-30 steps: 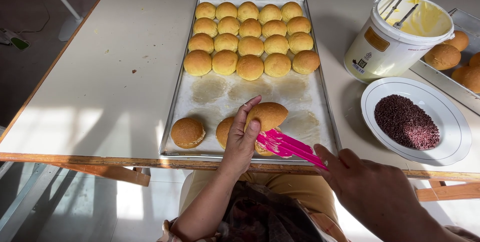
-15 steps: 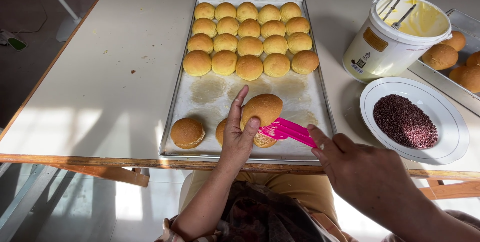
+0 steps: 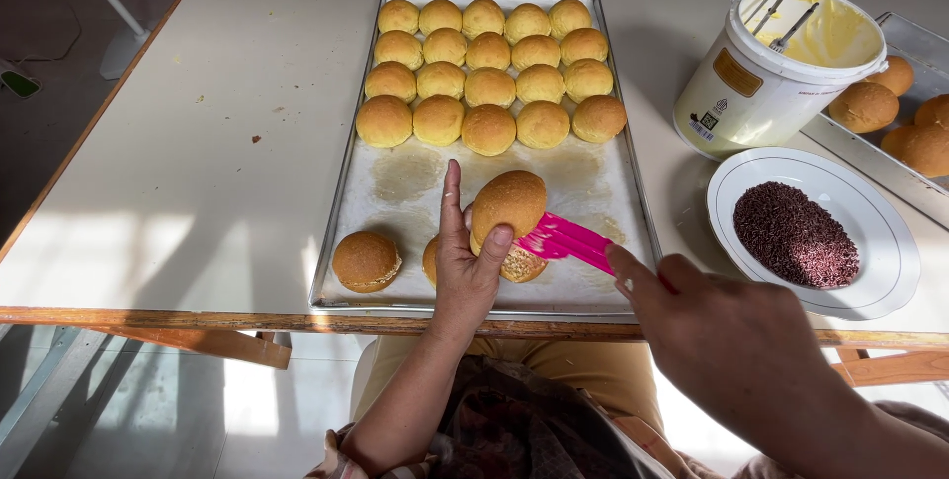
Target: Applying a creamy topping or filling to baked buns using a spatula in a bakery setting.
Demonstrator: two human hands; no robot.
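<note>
My left hand (image 3: pixel 465 261) grips a golden bun (image 3: pixel 508 204) at the near end of the metal baking tray (image 3: pixel 351 197), lifting its top half with thumb and fingers while the index finger points away. My right hand (image 3: pixel 736 341) holds a pink brush (image 3: pixel 568 240) whose flat head reaches into the split bun from the right. Another bun (image 3: pixel 366 260) lies alone at the tray's near left. Several rows of buns (image 3: pixel 489 69) fill the far half of the tray.
A white bucket of yellow spread (image 3: pixel 781 74) with utensils stands at the right. Before it sits a white plate (image 3: pixel 880 261) of dark sprinkles. A second tray with browner buns (image 3: pixel 905 113) lies at the far right. The wooden table edge (image 3: pixel 198 319) runs near me.
The brush head has slid left under the bun's lifted top. My left hand has raised the top half a little more and my right hand has moved closer.
</note>
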